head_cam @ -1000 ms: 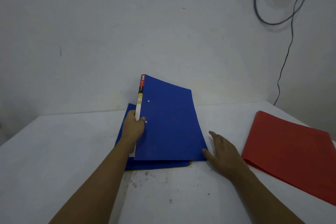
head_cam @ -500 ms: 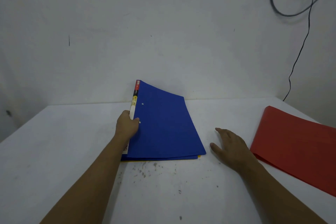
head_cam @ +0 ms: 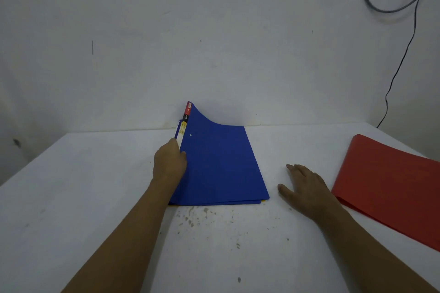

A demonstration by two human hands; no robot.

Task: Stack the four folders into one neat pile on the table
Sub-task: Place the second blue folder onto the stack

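Risk noted first: top blue folder [head_cam: 221,166] likely to slide askew or spring open if released with spine edge raised. Near right: red folder [head_cam: 390,188] flat on table [head_cam: 71,197], well apart from pile, not yet stacked. Right hand [head_cam: 307,188] just left of it, flat, fingers spread, empty. Centre: left hand [head_cam: 170,162] gripping blue folder's left spine edge, far corner curled up. Yellow edge [head_cam: 263,201] showing beneath pile.

Head view, forward-down over table [head_cam: 71,197]
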